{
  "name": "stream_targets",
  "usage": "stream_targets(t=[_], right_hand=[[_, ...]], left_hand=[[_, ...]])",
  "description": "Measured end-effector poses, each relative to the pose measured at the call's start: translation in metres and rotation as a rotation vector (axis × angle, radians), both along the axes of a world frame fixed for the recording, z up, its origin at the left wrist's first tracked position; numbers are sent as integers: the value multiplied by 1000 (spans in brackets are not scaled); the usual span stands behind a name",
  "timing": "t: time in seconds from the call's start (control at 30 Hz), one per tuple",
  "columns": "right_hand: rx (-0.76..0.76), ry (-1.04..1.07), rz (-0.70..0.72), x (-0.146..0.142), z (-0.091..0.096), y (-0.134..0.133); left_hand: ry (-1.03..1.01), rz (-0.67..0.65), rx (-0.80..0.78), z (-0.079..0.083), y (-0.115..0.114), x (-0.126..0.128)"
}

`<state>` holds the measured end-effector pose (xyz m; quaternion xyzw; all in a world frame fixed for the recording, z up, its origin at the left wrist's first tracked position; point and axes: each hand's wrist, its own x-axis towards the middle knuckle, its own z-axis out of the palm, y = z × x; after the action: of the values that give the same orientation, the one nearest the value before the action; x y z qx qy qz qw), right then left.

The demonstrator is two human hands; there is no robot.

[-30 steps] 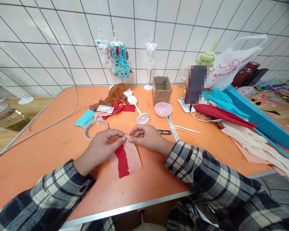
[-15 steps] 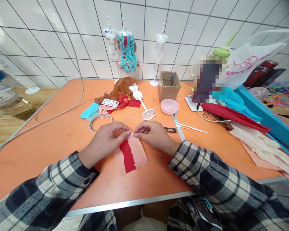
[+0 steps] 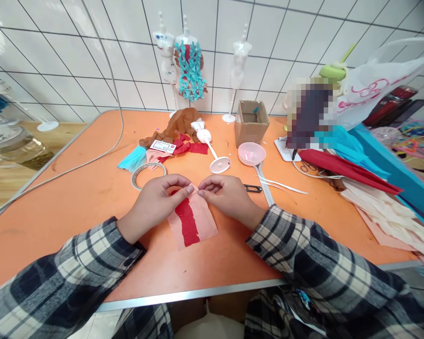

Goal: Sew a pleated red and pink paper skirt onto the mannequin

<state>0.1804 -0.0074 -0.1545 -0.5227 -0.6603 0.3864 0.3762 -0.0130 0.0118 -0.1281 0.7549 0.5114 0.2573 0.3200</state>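
Observation:
Between thumb and fingers, my left hand (image 3: 159, 200) pinches the far edge of a pink piece of crepe paper (image 3: 207, 219). My right hand (image 3: 229, 195) grips that same edge close beside it, thumb and fingertips pressed together. Down the middle of the pink sheet runs a red crepe strip (image 3: 189, 223) with ragged edges. The sheet hangs toward me, low over the orange table (image 3: 155, 268). Part of its upper left is hidden behind my left hand. A roll of tape (image 3: 136, 176) lies just beyond my left hand, and a black-handled tool (image 3: 253, 188) lies beyond my right.
Farther back lie a white mini mannequin (image 3: 205, 136), brown crepe paper (image 3: 178, 122) and a pink bowl (image 3: 251, 154). A cardboard box (image 3: 252, 125) and standing mannequins (image 3: 190, 70) line the wall. Crepe sheets (image 3: 374, 207) spread at right; a cable (image 3: 118, 94) crosses the left.
Both hands keep their pinch on the pink paper's far edge, with only slight finger movement. The whole view has shifted a little, so background things sit slightly higher and to the right.

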Motion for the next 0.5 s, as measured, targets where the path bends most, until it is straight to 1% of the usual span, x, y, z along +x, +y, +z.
stream_targets(t=[0.17, 0.33, 0.4, 0.5], right_hand=[[26, -9, 0, 1, 0, 0], [5, -27, -34, 0, 3, -1], [-11, -14, -30, -1, 4, -2], [-30, -4, -34, -2, 4, -1]], left_hand=[[13, -13, 20, 1, -1, 1], [32, 34, 64, 1, -2, 0], [24, 43, 63, 1, -2, 0], [-31, 18, 30, 0, -1, -1]])
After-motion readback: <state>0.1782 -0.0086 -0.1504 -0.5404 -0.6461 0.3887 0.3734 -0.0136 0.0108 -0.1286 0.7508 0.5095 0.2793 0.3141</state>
